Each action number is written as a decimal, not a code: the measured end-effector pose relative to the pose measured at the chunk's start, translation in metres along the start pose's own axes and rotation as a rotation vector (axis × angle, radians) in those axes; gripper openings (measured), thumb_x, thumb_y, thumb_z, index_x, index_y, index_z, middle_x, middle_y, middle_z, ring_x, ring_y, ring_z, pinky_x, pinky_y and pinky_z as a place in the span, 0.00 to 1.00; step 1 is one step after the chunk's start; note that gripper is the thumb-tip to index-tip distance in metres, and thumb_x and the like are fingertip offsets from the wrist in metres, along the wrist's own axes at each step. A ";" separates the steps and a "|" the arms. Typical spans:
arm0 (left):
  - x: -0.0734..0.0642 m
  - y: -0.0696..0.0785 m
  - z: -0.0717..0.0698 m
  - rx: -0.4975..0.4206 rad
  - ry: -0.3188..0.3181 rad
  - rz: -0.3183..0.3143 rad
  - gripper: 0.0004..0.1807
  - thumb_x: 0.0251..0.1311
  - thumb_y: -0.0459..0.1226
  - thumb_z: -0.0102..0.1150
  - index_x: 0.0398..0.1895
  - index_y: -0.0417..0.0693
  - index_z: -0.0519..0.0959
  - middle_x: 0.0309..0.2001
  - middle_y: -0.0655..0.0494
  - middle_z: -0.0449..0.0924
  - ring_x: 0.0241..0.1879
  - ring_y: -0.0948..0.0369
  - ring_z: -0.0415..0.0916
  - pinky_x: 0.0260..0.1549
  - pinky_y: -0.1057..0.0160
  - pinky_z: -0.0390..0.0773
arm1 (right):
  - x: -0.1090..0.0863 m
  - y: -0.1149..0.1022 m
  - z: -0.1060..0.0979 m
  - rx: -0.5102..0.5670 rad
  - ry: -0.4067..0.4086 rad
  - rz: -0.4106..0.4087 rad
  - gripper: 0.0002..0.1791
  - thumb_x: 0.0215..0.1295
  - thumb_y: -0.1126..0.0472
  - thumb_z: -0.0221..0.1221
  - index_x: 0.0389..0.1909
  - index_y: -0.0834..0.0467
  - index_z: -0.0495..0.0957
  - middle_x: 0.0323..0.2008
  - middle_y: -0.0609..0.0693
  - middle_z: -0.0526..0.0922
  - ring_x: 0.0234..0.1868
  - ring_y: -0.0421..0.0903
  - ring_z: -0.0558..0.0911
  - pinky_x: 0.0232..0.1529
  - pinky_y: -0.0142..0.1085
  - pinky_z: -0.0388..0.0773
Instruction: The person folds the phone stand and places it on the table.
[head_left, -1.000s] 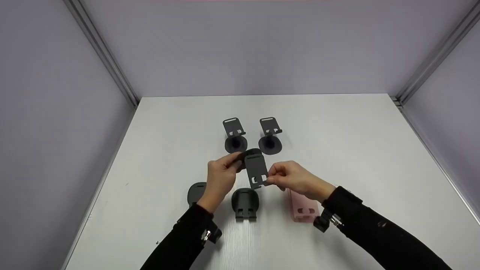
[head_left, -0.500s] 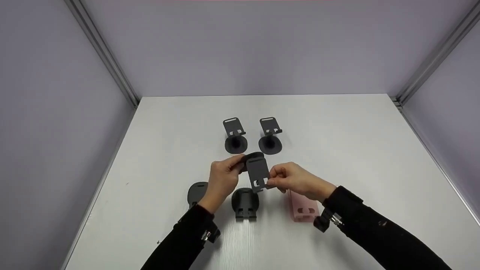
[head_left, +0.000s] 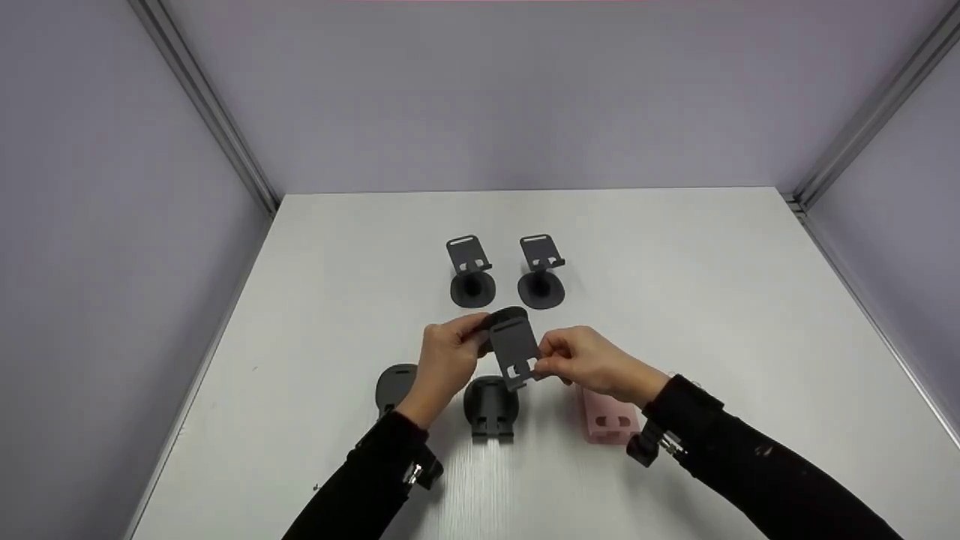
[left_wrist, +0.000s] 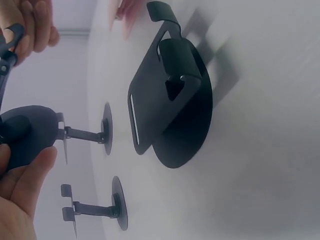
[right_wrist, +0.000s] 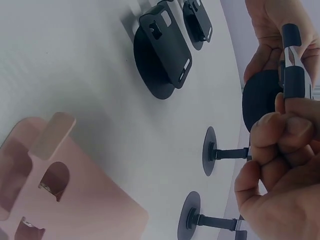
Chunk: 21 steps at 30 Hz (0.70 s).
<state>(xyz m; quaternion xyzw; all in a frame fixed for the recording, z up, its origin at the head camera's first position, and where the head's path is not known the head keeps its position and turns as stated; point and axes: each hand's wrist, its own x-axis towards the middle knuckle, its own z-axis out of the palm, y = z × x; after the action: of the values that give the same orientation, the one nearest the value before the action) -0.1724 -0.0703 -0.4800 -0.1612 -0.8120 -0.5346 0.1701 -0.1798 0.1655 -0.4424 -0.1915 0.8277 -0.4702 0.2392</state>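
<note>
My left hand (head_left: 442,360) grips a dark grey phone stand (head_left: 516,349) by its round base, above the table. At the lower right corner of its slotted plate, my right hand (head_left: 592,360) pinches the edge by the small hooks. In the left wrist view the underside of the round base (left_wrist: 35,132) shows beside the left thumb. Right below the held stand lies a folded dark phone stand (head_left: 491,416). Another dark stand (head_left: 394,384) is partly hidden behind my left wrist. A pink phone stand (head_left: 609,420) lies under my right wrist, partly covered by it.
Two unfolded dark phone stands, a left one (head_left: 471,277) and a right one (head_left: 541,277), stand side by side farther back on the white table (head_left: 360,262). Pale walls (head_left: 487,97) enclose the table at the back and sides.
Both hands have moved slightly toward the person with the held stand, whose plate now sits a little lower in the head view. The other stands have not moved.
</note>
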 end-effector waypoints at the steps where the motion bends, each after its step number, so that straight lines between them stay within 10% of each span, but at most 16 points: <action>1: 0.000 0.001 0.000 -0.022 -0.007 -0.021 0.11 0.59 0.23 0.63 0.42 0.38 0.88 0.34 0.50 0.90 0.27 0.62 0.85 0.26 0.68 0.82 | 0.000 0.000 0.000 -0.005 0.005 -0.003 0.08 0.68 0.60 0.65 0.31 0.59 0.79 0.22 0.43 0.78 0.23 0.40 0.71 0.23 0.29 0.65; 21: 0.001 0.010 -0.003 -0.412 -0.127 -0.361 0.13 0.62 0.23 0.60 0.49 0.32 0.85 0.34 0.38 0.88 0.28 0.55 0.88 0.29 0.56 0.88 | 0.004 0.013 0.011 -0.188 0.137 -0.172 0.07 0.66 0.62 0.67 0.29 0.57 0.80 0.22 0.41 0.81 0.27 0.39 0.72 0.28 0.30 0.66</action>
<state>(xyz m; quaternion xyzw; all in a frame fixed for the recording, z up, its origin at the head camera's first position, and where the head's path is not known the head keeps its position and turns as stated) -0.1682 -0.0692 -0.4703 -0.0782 -0.7109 -0.6988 -0.0153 -0.1780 0.1617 -0.4598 -0.2507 0.8630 -0.4213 0.1217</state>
